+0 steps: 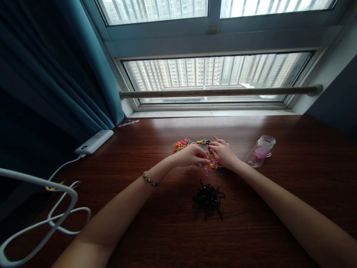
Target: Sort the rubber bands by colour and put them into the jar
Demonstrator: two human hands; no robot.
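Small colourful bands (182, 144) in red, yellow, pink and blue lie spread over the middle of the wooden table (156, 230). My left hand (192, 155), with a braided bracelet on its wrist, is over the left and front part of them, its fingers bent together; whatever is between the fingertips is too small to name. My right hand (221, 152) rests on the right side of the bands, fingers low and slightly bent, partly hiding them. Nearer to me sits a separate heap of black bands (208, 201), touched by neither hand.
A clear open jar (258, 152) with a pink label stands right of my right hand. At the left are a white power bank (95, 142), a looped white cable (67, 197) and a blue curtain (83, 67). A window with a rail (217, 92) lies beyond the table.
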